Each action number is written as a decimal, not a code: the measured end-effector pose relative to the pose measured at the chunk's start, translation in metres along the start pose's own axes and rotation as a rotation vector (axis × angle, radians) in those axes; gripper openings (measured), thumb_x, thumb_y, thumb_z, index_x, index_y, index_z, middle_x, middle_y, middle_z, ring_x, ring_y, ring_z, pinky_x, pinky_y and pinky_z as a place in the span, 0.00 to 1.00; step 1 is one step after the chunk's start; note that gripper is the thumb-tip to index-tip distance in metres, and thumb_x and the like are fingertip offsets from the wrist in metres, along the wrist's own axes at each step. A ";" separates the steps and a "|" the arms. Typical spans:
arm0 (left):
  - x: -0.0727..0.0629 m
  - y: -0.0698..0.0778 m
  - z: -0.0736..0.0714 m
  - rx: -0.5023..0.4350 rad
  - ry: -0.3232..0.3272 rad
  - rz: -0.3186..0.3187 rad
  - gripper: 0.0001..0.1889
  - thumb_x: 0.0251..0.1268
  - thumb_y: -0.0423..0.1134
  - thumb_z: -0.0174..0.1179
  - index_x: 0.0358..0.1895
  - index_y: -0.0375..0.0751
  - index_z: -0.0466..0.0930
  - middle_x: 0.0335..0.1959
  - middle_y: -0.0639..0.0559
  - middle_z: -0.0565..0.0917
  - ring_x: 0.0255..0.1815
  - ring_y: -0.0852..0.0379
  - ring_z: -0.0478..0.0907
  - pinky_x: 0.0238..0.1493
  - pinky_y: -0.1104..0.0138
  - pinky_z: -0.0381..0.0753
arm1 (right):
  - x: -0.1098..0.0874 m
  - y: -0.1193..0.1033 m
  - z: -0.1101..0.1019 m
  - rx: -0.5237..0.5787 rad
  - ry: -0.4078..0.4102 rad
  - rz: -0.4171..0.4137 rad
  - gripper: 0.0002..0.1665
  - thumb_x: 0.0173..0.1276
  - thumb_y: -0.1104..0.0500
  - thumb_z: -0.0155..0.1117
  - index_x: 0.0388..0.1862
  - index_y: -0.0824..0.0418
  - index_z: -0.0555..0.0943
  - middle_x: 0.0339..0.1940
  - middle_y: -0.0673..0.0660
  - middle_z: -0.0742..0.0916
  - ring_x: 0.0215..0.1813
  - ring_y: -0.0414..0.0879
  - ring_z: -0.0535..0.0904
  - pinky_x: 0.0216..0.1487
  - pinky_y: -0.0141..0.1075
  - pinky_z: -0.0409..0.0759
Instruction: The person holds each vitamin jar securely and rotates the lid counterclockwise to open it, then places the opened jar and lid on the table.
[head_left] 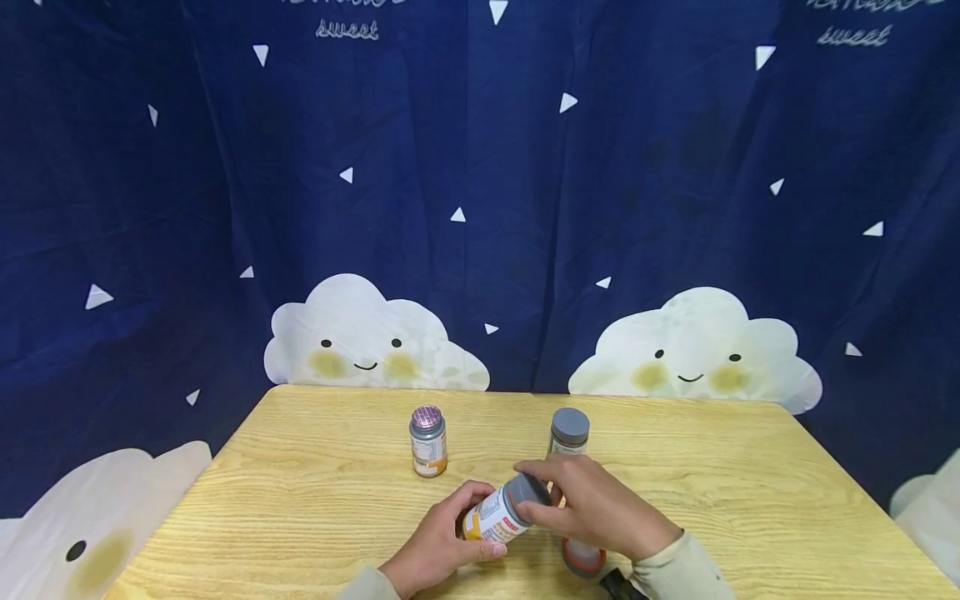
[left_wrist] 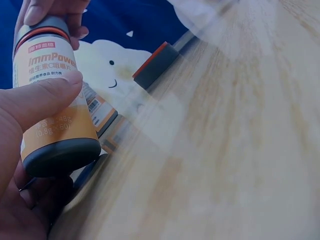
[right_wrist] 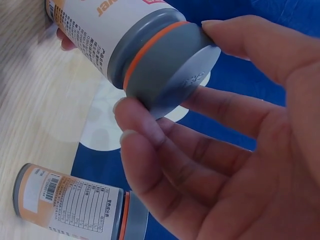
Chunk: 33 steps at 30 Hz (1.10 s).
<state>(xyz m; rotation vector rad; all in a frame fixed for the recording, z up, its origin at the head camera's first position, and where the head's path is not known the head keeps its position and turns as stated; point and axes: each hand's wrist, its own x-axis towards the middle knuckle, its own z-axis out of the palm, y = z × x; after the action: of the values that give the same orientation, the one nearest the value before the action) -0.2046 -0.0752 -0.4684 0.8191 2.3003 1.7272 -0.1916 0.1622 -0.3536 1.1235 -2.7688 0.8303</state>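
Observation:
A supplement bottle (head_left: 495,517) with a white and orange label is tilted above the table, its grey cap (right_wrist: 172,67) pointing up to the right. My left hand (head_left: 448,533) grips its body, the thumb across the label in the left wrist view. Thumb and fingertips of my right hand (head_left: 600,504) pinch the cap around its edge. An orange ring shows at the cap's lower edge. Behind the right hand stands a second capped bottle (head_left: 569,429), partly hidden in the head view. A third bottle (head_left: 428,450) stands upright without a cap, a shiny pinkish seal over its mouth.
A loose grey cap (head_left: 583,557) with a red-orange rim lies on the wooden table (head_left: 300,483) below my right forearm. A small black object (head_left: 621,585) shows at the right wrist. A dark blue curtain (head_left: 510,183) with clouds hangs behind the table's far edge.

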 end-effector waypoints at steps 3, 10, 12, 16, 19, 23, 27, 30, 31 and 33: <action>0.001 -0.001 0.000 0.005 -0.002 -0.002 0.28 0.58 0.49 0.69 0.61 0.56 0.69 0.52 0.58 0.79 0.47 0.59 0.77 0.49 0.68 0.75 | -0.001 0.001 0.000 0.000 0.003 -0.024 0.23 0.68 0.48 0.64 0.58 0.57 0.79 0.39 0.45 0.83 0.29 0.32 0.73 0.30 0.27 0.75; 0.000 0.000 0.000 0.003 -0.004 -0.008 0.28 0.59 0.48 0.68 0.62 0.56 0.68 0.53 0.57 0.79 0.48 0.59 0.77 0.49 0.68 0.75 | -0.002 0.004 -0.002 0.026 -0.002 -0.064 0.24 0.63 0.58 0.67 0.59 0.52 0.78 0.47 0.47 0.82 0.36 0.37 0.75 0.30 0.28 0.76; 0.000 0.001 0.000 0.003 -0.004 -0.006 0.28 0.59 0.47 0.68 0.62 0.55 0.69 0.53 0.57 0.79 0.48 0.59 0.76 0.49 0.68 0.75 | -0.002 0.005 -0.003 0.039 -0.015 -0.055 0.25 0.62 0.59 0.67 0.59 0.51 0.78 0.49 0.46 0.82 0.39 0.38 0.75 0.31 0.28 0.76; 0.001 -0.001 0.000 -0.001 -0.006 -0.012 0.28 0.59 0.44 0.68 0.62 0.53 0.68 0.53 0.57 0.79 0.47 0.60 0.77 0.48 0.68 0.75 | -0.003 0.006 -0.005 0.043 -0.029 -0.069 0.26 0.60 0.63 0.68 0.58 0.50 0.79 0.51 0.45 0.82 0.45 0.40 0.76 0.35 0.30 0.78; 0.002 -0.002 0.000 -0.007 -0.009 -0.021 0.28 0.59 0.43 0.69 0.62 0.52 0.68 0.53 0.56 0.79 0.47 0.60 0.76 0.47 0.68 0.75 | -0.003 0.006 -0.006 0.032 -0.028 -0.125 0.28 0.58 0.66 0.70 0.58 0.51 0.78 0.52 0.44 0.81 0.49 0.40 0.76 0.42 0.32 0.79; 0.001 0.000 0.001 -0.008 -0.004 -0.027 0.28 0.59 0.44 0.69 0.61 0.53 0.69 0.52 0.57 0.79 0.47 0.60 0.76 0.48 0.68 0.74 | -0.003 0.007 -0.007 0.026 -0.027 -0.185 0.33 0.55 0.70 0.72 0.58 0.50 0.77 0.54 0.44 0.80 0.54 0.40 0.76 0.50 0.35 0.78; 0.000 0.002 0.001 -0.018 0.000 -0.024 0.27 0.59 0.46 0.69 0.60 0.55 0.70 0.52 0.58 0.79 0.48 0.59 0.76 0.49 0.68 0.74 | -0.003 0.008 -0.008 0.046 -0.024 -0.207 0.34 0.55 0.72 0.71 0.59 0.48 0.77 0.56 0.44 0.79 0.55 0.40 0.76 0.50 0.36 0.79; 0.000 0.003 0.001 -0.025 0.000 -0.027 0.27 0.58 0.47 0.69 0.60 0.55 0.70 0.52 0.58 0.79 0.48 0.59 0.77 0.49 0.68 0.74 | -0.004 0.009 -0.010 0.060 -0.022 -0.209 0.33 0.56 0.72 0.70 0.59 0.47 0.77 0.56 0.44 0.79 0.55 0.40 0.76 0.50 0.37 0.79; 0.000 0.003 0.001 -0.026 0.000 -0.027 0.27 0.58 0.47 0.69 0.60 0.55 0.70 0.51 0.58 0.79 0.48 0.59 0.77 0.49 0.68 0.74 | -0.004 0.009 -0.010 0.062 -0.021 -0.208 0.33 0.57 0.72 0.70 0.58 0.47 0.77 0.56 0.44 0.79 0.55 0.40 0.76 0.50 0.37 0.79; 0.000 0.002 0.000 -0.032 -0.001 -0.026 0.27 0.59 0.47 0.69 0.60 0.54 0.70 0.51 0.57 0.80 0.48 0.58 0.77 0.49 0.68 0.75 | -0.004 0.009 -0.011 0.063 -0.018 -0.201 0.33 0.57 0.72 0.70 0.58 0.48 0.77 0.56 0.43 0.79 0.55 0.40 0.76 0.51 0.37 0.79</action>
<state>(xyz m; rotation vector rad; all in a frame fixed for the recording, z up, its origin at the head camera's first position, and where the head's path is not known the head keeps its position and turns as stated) -0.2035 -0.0743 -0.4663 0.7806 2.2668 1.7474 -0.1969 0.1754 -0.3494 1.3982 -2.6033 0.8921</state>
